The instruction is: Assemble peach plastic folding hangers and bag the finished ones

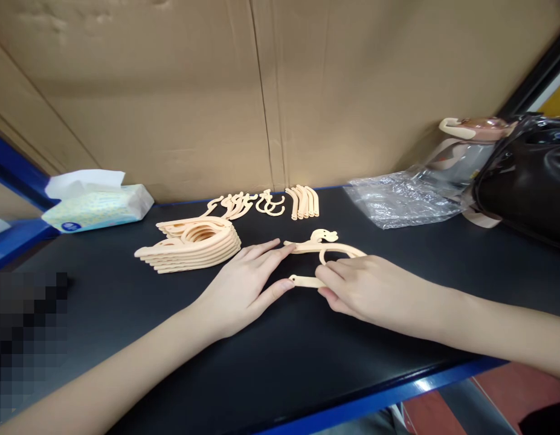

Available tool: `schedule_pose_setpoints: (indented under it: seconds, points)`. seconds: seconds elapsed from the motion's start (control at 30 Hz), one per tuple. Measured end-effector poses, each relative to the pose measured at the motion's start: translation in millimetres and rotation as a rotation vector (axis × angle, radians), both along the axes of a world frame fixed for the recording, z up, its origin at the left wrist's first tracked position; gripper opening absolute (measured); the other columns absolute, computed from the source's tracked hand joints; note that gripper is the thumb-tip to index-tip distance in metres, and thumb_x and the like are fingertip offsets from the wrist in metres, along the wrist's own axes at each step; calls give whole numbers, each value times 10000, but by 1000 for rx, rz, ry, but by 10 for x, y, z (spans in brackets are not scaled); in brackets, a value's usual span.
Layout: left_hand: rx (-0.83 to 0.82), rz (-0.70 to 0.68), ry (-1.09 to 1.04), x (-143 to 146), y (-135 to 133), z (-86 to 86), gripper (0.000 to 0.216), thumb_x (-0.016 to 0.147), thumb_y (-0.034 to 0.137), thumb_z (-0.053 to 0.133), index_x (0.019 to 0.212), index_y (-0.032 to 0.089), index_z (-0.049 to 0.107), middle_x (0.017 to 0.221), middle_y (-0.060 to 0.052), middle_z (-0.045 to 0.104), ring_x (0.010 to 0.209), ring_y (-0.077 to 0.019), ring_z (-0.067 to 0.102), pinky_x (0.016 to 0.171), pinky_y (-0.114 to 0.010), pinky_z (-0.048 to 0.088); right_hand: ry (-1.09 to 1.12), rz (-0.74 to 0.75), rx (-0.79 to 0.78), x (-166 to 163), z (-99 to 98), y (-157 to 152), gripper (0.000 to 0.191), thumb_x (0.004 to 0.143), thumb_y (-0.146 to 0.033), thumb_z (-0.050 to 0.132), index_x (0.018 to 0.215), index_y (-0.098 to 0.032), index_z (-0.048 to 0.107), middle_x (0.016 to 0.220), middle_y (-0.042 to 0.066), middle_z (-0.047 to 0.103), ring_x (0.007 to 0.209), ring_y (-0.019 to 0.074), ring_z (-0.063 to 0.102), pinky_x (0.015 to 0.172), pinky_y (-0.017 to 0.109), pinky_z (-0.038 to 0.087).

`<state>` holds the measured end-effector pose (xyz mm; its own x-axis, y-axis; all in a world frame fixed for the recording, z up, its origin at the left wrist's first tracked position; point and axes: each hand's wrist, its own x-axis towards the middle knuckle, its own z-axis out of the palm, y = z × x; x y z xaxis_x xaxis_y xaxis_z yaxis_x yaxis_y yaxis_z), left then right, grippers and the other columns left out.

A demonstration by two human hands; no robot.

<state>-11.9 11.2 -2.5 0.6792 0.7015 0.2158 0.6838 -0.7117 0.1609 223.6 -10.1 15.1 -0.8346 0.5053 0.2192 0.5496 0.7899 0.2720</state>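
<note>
A beige plastic folding hanger [309, 247] lies on the black table in front of me, with a curved hook piece [324, 235] at its far side. My right hand [359, 284] is closed around the hanger's right side, its fingers hiding part of the round middle. My left hand [247, 281] lies flat with fingers spread. Its fingertips touch the hanger's far left end, and its thumb meets the tip of the nearer arm [305, 281]. Left of that hand sits a stack of similar folded hangers [193, 251].
Behind stand a row of curved arms [302, 202], several loose hooks [270, 203] and S-shaped pieces [237, 205]. A tissue pack [98, 208] is at the left. Clear plastic wrap [402, 196], a bottle [465, 151] and a dark bag [524, 181] occupy the right. Cardboard [193, 103] closes off the back.
</note>
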Motion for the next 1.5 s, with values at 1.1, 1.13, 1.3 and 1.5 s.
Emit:
schedule_pose_setpoints:
  seconds: [1.1, 1.13, 1.3, 1.5]
  points:
    - [46, 92, -78, 90, -41, -29, 171, 911, 318, 515, 993, 197, 603, 984, -17, 617, 893, -203, 531, 778, -357, 395, 141, -126, -199, 23, -178, 319, 131, 902, -185, 393, 990, -153, 483, 689, 10, 615, 519, 136, 518, 472, 237, 229]
    - [45, 95, -76, 88, -40, -31, 185, 910, 343, 522, 992, 202, 609, 959, -14, 621, 882, -203, 531, 777, -359, 390, 148, -123, -181, 26, -185, 323, 138, 909, -189, 387, 998, -151, 486, 694, 14, 622, 523, 136, 524, 472, 237, 227]
    - [-92, 147, -126, 77, -36, -8, 177, 892, 367, 542, 979, 240, 630, 825, 11, 607, 817, -186, 542, 757, -339, 394, 195, -113, -127, 33, -187, 325, 164, 928, -191, 390, 1032, -133, 503, 728, 35, 654, 547, 147, 563, 486, 238, 270]
    - [-232, 134, -180, 88, -65, 42, 81, 844, 237, 531, 794, 221, 592, 707, 39, 567, 688, -144, 541, 688, -288, 397, 217, -127, -223, 38, -164, 341, 206, 971, -228, 412, 1132, -140, 504, 897, 67, 701, 748, 194, 660, 595, 260, 437]
